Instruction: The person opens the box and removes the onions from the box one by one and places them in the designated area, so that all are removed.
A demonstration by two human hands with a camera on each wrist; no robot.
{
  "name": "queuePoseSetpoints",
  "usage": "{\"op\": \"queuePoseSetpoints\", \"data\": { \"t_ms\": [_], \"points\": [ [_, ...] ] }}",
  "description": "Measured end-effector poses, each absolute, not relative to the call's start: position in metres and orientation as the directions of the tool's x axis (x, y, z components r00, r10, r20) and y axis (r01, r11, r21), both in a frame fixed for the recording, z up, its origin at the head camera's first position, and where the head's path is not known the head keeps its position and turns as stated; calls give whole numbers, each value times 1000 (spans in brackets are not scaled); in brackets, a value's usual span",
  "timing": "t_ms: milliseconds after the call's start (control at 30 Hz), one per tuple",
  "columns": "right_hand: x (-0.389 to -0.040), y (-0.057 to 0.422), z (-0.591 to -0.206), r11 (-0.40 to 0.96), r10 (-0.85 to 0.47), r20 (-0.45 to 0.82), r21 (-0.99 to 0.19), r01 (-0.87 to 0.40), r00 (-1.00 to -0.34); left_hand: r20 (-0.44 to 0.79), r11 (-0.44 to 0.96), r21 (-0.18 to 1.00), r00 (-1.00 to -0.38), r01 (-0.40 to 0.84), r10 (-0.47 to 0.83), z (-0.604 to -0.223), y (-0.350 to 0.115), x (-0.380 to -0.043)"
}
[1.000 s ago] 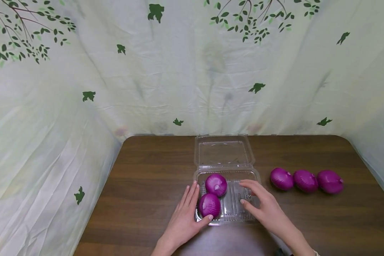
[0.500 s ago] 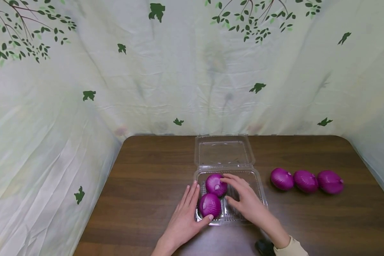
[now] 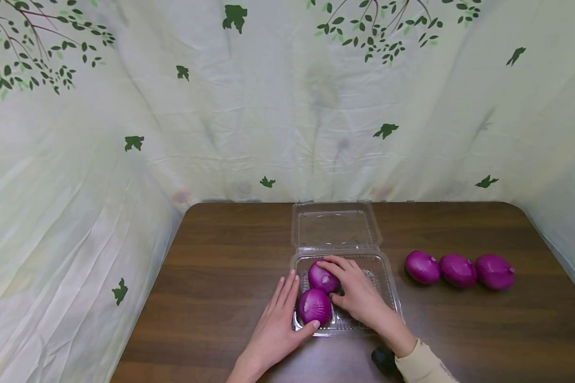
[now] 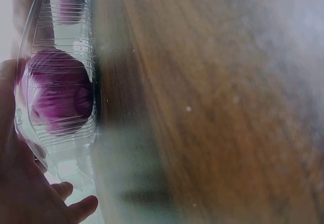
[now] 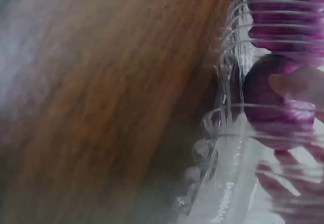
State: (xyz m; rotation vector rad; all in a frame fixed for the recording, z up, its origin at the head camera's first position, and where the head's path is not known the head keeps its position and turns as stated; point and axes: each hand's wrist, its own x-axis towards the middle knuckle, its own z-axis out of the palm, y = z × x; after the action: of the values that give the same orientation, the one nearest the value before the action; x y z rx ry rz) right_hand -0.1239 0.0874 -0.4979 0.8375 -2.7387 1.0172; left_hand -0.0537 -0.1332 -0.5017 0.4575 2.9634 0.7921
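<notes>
The right hand (image 3: 356, 292) has moved leftward over the clear box (image 3: 393, 287) and now curls its fingers and thumb round the far onion (image 3: 320, 277), which apparently puts that onion under its control inside the box. The near onion (image 3: 314, 307) sits touching it. The left hand (image 3: 279, 324) lies flat-fingered along the box's left side, thumb spread toward the front edge, gripping nothing.

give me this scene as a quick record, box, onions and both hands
container: clear plastic box, lid open
inside: nearer onion, farther onion
outside: three onions in a row on the table, right of the box
left hand: straight fingers along the box's left side
right hand: fingers curled over the farther onion
</notes>
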Motion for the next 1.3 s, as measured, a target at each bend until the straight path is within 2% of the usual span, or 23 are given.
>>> {"op": "queuePoseSetpoints", "data": {
  "t_ms": [300, 533, 900, 1300],
  "points": [
    [-126, 81, -502, 715, -460, 263, -456, -530, -848, 43, 829, 492, -958, 267, 283, -501, -132, -53],
    [-126, 82, -505, 737, -436, 320, -410, -538, -841, 29, 826, 502, -960, 254, 278, -502, -131, -52],
    [-124, 90, -503, 694, -353, 326, -538, -479, -877, 26, 828, 505, -964, 242, 266, -502, -131, -52],
    [-115, 103, -491, 669, -279, 324, -609, -425, -904, 11, 827, 514, -966, 228, 260, -502, -131, -52]
  ]
}}
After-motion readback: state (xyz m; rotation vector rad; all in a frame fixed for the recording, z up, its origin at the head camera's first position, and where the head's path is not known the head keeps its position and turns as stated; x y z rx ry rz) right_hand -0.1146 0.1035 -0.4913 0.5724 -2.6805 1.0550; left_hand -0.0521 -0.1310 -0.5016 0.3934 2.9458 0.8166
